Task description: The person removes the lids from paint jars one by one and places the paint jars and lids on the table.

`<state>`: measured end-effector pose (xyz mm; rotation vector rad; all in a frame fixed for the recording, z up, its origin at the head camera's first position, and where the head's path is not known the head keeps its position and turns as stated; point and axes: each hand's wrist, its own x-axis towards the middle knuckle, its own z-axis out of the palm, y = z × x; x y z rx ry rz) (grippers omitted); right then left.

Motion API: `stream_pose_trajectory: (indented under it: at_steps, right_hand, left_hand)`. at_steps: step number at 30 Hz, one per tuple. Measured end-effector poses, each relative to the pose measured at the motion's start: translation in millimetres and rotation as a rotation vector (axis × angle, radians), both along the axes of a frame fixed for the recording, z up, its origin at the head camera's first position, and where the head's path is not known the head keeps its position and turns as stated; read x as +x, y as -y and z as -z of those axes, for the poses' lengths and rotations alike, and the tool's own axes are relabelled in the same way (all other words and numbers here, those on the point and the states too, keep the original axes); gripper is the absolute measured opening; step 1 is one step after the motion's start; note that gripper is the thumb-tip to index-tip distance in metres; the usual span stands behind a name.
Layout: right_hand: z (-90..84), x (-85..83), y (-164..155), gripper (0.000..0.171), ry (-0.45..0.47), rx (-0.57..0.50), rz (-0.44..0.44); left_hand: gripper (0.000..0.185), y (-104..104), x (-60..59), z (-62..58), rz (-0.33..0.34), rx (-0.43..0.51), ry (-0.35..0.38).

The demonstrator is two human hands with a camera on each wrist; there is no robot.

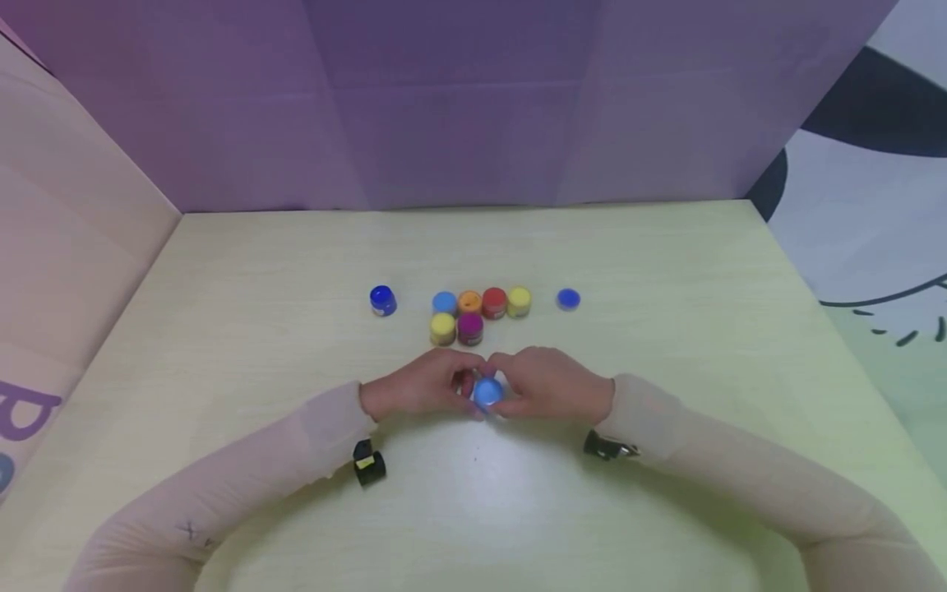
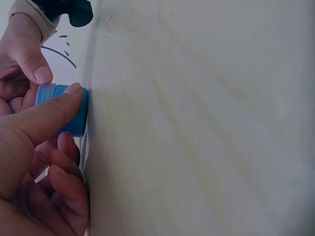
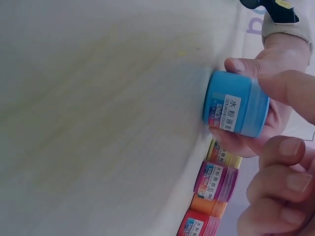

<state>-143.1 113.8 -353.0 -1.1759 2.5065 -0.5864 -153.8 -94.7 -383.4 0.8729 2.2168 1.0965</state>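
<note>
Two hands meet at the near middle of the pale wooden table [image 1: 666,271], both closed around one small light blue paint jar [image 1: 487,391]. The left hand [image 1: 422,385] pinches it from its side, the thumb lying across the jar's blue cap in the left wrist view, the other fingers curled beneath. The right hand [image 1: 551,383] holds it from the opposite side with thumb and fingertips on the jar's wall. In the right wrist view the jar's printed label shows, and the jar stands with its base on or just at the table surface.

Just beyond the hands sits a cluster of six small paint jars, touching or nearly touching one another. The back row holds a light blue jar [image 1: 445,302], an orange jar [image 1: 469,302], a red jar [image 1: 494,302] and a yellow jar [image 1: 519,301]. In front of them stand a second yellow jar [image 1: 442,328] and a magenta jar [image 1: 469,327]. A dark blue jar [image 1: 382,300] stands apart to the left of the cluster, and a loose dark blue lid [image 1: 568,298] lies apart to its right.

Purple panels [image 1: 459,107] stand behind the table, and a pinkish panel [image 1: 66,247] closes its left side. Both arms wear pale sleeves with a black camera mount at each wrist.
</note>
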Motion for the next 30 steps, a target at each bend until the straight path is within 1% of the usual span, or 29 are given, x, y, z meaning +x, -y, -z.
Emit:
stream_pose_trajectory:
  at_steps: [3, 5, 8, 12, 14, 19, 22, 23, 27, 30]
  right_hand:
    - [-0.4, 2.2, 0.3, 0.030, -0.018, 0.008, 0.028]
    - [0.0, 4.4, 1.5, 0.035, -0.047, 0.020, 0.056]
    - [0.3, 7.5, 5.1, 0.043, -0.084, 0.066, 0.099]
    - [0.4, 10.0, 10.8, 0.045, -0.112, 0.140, 0.133]
    - [0.9, 10.8, 12.1, 0.043, -0.127, 0.153, 0.137]
    - [1.9, 11.2, 12.0, 0.037, -0.143, 0.120, 0.114]
    - [2.1, 10.3, 11.3, 0.035, -0.151, 0.082, 0.086]
    - [3.0, 9.7, 11.0, 0.034, -0.166, 0.070, 0.072]
    - [4.5, 8.1, 9.5, 0.034, -0.204, 0.045, 0.025]
    - [4.2, 7.2, 9.0, 0.036, -0.204, 0.048, 0.000]
  left_hand:
    - [0.035, 0.7, 0.4, 0.6, 0.008, 0.010, -0.016]
    - [0.035, 1.1, 0.8, 1.0, 0.010, 0.018, -0.024]
    - [0.034, 1.5, 1.5, 1.7, 0.007, 0.021, -0.031]
    - [0.031, 1.5, 2.4, 3.0, 0.009, 0.010, -0.048]
    - [0.032, 1.4, 2.7, 3.7, 0.011, 0.006, -0.055]
    - [0.031, 2.2, 3.0, 4.8, 0.016, 0.018, -0.060]
    - [0.035, 3.1, 3.0, 4.9, 0.020, 0.018, -0.065]
    - [0.037, 3.3, 3.0, 4.8, 0.024, 0.017, -0.070]
    - [0.043, 3.1, 2.7, 4.7, 0.027, 0.007, -0.080]
    - [0.042, 2.4, 2.4, 4.4, 0.025, 0.003, -0.082]
